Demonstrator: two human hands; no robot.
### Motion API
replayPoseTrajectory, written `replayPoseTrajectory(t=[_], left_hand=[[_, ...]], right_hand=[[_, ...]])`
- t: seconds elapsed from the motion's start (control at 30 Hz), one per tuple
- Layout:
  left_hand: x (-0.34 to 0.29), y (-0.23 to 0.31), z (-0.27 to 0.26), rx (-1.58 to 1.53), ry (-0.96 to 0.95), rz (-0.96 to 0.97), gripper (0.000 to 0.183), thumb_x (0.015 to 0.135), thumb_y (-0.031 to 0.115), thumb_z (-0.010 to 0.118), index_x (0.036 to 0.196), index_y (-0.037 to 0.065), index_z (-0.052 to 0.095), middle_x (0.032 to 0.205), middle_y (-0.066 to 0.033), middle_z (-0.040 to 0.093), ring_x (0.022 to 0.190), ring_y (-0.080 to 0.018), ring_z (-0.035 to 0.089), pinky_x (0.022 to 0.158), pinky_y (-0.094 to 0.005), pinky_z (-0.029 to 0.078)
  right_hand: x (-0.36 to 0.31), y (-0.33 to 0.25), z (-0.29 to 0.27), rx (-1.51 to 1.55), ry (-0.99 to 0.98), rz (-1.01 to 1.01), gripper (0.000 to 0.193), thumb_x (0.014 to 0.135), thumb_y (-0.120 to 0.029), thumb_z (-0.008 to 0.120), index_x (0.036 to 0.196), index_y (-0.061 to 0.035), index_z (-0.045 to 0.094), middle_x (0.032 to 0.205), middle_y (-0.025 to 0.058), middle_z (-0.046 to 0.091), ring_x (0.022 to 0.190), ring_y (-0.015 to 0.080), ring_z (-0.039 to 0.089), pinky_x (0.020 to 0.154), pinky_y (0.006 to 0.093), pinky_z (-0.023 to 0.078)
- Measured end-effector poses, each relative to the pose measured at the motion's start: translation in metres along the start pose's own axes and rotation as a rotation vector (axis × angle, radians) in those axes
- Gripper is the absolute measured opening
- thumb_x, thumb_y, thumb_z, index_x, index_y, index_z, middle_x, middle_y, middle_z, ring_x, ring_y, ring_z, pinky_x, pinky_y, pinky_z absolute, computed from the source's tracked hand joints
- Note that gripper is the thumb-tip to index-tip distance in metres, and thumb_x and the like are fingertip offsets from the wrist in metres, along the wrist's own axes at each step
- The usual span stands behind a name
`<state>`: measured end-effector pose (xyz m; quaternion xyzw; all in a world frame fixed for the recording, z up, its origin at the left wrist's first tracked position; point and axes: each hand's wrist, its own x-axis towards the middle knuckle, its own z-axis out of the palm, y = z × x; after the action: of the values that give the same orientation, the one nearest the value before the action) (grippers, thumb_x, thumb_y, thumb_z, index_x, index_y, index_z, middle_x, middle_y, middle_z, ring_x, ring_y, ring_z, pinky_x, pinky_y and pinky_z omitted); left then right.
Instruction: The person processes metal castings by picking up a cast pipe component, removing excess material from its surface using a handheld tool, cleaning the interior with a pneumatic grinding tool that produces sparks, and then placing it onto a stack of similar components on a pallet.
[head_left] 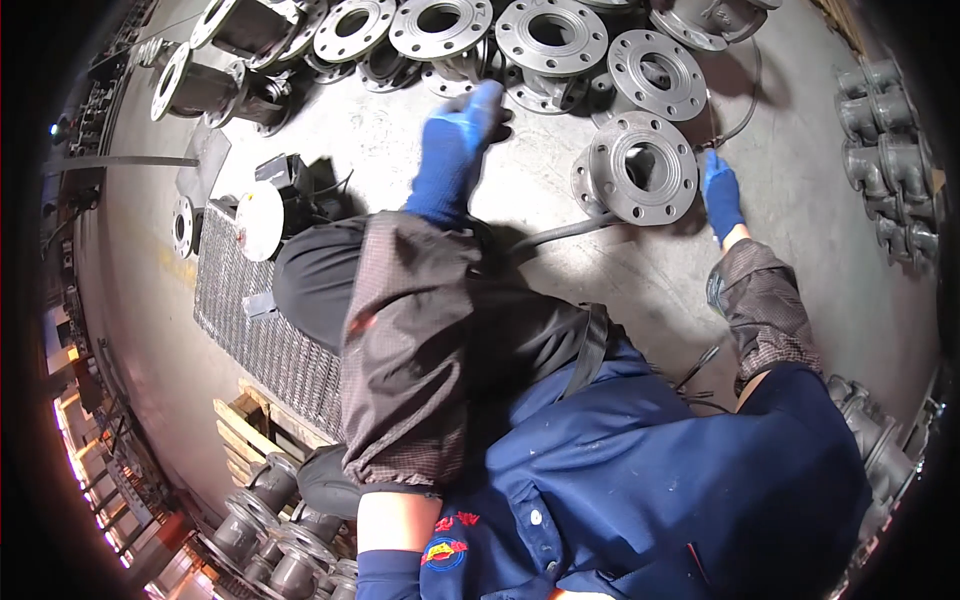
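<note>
My left hand (452, 155), in a blue glove with a darker fingertip area, reaches forward over the floor with its fingers stretched out and a little blurred. Nothing shows in it. Ahead of it stand grey flanged valve bodies (551, 38) in a cluster. My right hand (722, 195), also gloved in blue, is beside the right rim of a nearer flanged valve body (648, 168). Its fingertips point forward by that rim, close to the end of a thin dark cable (745, 125). Whether they grip anything is hidden. A dark hose (565, 232) passes below this valve body.
A textured metal plate (270, 325) lies at left, with a dark device bearing a pale disc (262, 220) near its far end. More castings stand at far right (890, 165) and lower left (265, 530), by a wooden pallet (245, 440). My legs (400, 290) extend forward left.
</note>
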<state>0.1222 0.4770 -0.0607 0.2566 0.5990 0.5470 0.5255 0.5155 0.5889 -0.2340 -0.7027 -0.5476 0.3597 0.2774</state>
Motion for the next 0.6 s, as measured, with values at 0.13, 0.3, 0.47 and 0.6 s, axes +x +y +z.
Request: replayPoseTrajectory(t=[0.13, 0.3, 0.47, 0.6], left_hand=[[0.028, -0.085, 0.054, 0.118, -0.046, -0.356, 0.055, 0.087, 0.045, 0.063, 0.118, 0.000, 0.057, 0.103, -0.0120, 0.067, 0.083, -0.0187, 0.064, 0.072, -0.0285, 0.047], [0.033, -0.126, 0.062, 0.050, -0.097, -0.522, 0.058, 0.088, 0.050, 0.059, 0.121, 0.002, 0.060, 0.106, -0.0071, 0.064, 0.092, -0.0199, 0.060, 0.076, -0.0340, 0.049], [0.027, -0.154, 0.081, -0.142, -0.250, -0.276, 0.053, 0.093, 0.045, 0.057, 0.114, -0.003, 0.063, 0.101, -0.0107, 0.068, 0.087, -0.0157, 0.062, 0.078, -0.0306, 0.051], [0.021, -0.176, 0.070, 0.084, -0.002, -0.079, 0.034, 0.090, 0.030, 0.059, 0.107, 0.002, 0.066, 0.097, -0.0143, 0.068, 0.089, -0.0236, 0.064, 0.083, -0.0341, 0.049]], right_hand=[[-0.010, 0.027, 0.017, -0.126, 0.132, 0.072, 0.055, 0.099, -0.044, 0.039, 0.123, 0.0025, 0.056, 0.116, 0.0260, 0.062, 0.107, 0.0383, 0.060, 0.092, 0.0409, 0.046], [-0.041, 0.005, 0.022, 0.347, 0.065, 0.110, 0.044, 0.103, -0.027, 0.039, 0.130, 0.0066, 0.049, 0.127, 0.0113, 0.054, 0.115, 0.0197, 0.049, 0.103, 0.0308, 0.035], [-0.092, -0.007, 0.035, 0.435, 0.048, 0.186, 0.048, 0.102, -0.032, 0.042, 0.131, 0.0051, 0.049, 0.126, 0.0073, 0.051, 0.111, 0.0178, 0.047, 0.102, 0.0333, 0.036], [-0.121, 0.001, 0.057, 0.427, 0.077, 0.288, 0.049, 0.101, -0.036, 0.042, 0.128, 0.0034, 0.050, 0.122, 0.0090, 0.053, 0.107, 0.0204, 0.050, 0.099, 0.0367, 0.039]])
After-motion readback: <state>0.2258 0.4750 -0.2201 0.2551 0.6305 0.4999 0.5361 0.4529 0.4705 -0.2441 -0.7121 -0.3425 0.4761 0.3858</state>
